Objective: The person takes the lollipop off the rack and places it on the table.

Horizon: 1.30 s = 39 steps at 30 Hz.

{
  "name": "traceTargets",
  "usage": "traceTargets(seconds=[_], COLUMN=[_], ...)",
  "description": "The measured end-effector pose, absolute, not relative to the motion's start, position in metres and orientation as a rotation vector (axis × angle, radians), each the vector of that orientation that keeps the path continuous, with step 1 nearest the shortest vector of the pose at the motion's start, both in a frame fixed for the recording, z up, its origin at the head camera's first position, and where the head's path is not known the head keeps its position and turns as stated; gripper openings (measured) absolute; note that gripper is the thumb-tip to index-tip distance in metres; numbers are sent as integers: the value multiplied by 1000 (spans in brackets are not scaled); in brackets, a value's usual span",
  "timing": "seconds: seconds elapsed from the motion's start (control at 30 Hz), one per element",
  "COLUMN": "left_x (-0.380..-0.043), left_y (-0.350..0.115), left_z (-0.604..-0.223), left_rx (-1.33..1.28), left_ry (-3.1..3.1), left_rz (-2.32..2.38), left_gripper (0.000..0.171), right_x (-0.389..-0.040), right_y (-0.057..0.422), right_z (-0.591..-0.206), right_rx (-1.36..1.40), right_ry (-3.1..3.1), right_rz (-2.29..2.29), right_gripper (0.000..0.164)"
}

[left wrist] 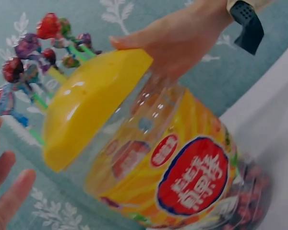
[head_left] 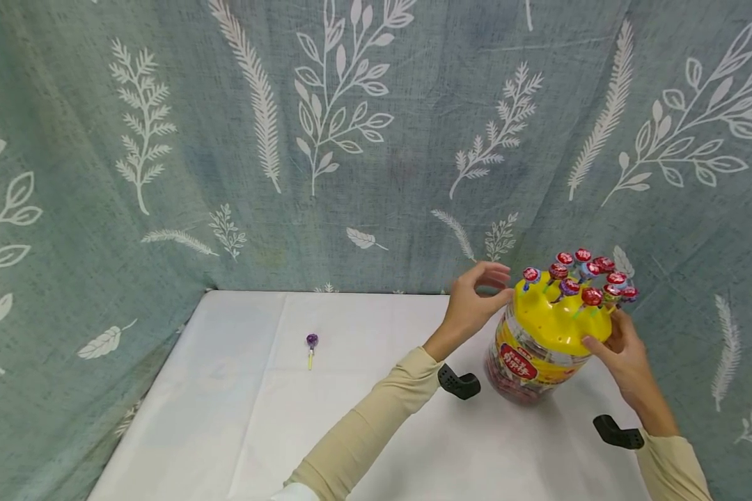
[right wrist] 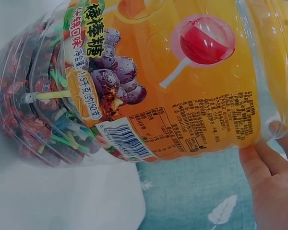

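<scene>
A clear plastic lollipop jar (head_left: 519,355) with a yellow and orange label stands at the right of the table. Several wrapped lollipops (head_left: 592,297) stick up from its domed yellow lid (head_left: 560,327). My right hand (head_left: 627,362) grips the jar at the lid's right edge, its thumb against the yellow rim. Beside the lid's left edge is my left hand (head_left: 466,306); in the left wrist view its spread fingers (left wrist: 14,194) are apart from the jar. Through the jar's lower wall more lollipops (right wrist: 43,129) show in the right wrist view.
A single purple-wrapped lollipop (head_left: 312,341) with a yellow stick lies on the white table (head_left: 257,417), left of the jar. Behind the table hangs a grey-green leaf-patterned curtain (head_left: 225,139). Dark devices (head_left: 459,383) sit at both wrists.
</scene>
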<state>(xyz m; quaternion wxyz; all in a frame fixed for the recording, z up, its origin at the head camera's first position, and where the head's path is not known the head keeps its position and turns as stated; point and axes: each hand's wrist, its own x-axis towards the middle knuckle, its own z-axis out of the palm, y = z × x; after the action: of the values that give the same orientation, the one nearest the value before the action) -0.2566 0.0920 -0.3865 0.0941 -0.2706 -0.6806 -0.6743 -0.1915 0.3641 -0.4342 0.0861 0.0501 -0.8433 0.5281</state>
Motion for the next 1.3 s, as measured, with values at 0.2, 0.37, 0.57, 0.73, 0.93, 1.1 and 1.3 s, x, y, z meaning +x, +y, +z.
traceTargets(seconds=[0.2,0.37,0.57,0.73,0.93,1.1,1.3], left_x=[-248,-259,-266,-265,-265,-260,-242], left_y=[101,114,126,130,129,123,103], left_z=[-372,-381,-388,-387,-380,-367,-343], left_rx=[-839,-837,-802,-800,-811,-835,-848], left_ry=[-1972,-1986,-2009,-2019,-1998,-1938,-1935], left_rz=[-1997,-1963,-1881,-1850,-1837,-1842,-1875], left_gripper=[32,33,30,32,32,34,35], right_x=[-191,-191,-191,-190,-191,-191,-191], right_y=[364,363,362,362,361,362,363], right_z=[-434,-434,-436,-436,-436,-436,-436], right_rx=[133,133,138,137,137,126,113], right_ry=[-2499,-2489,-2475,-2459,-2452,-2463,-2471], right_rz=[1610,1624,1626,1618,1618,1619,1613], right_gripper=[67,67,67,68,66,67,67])
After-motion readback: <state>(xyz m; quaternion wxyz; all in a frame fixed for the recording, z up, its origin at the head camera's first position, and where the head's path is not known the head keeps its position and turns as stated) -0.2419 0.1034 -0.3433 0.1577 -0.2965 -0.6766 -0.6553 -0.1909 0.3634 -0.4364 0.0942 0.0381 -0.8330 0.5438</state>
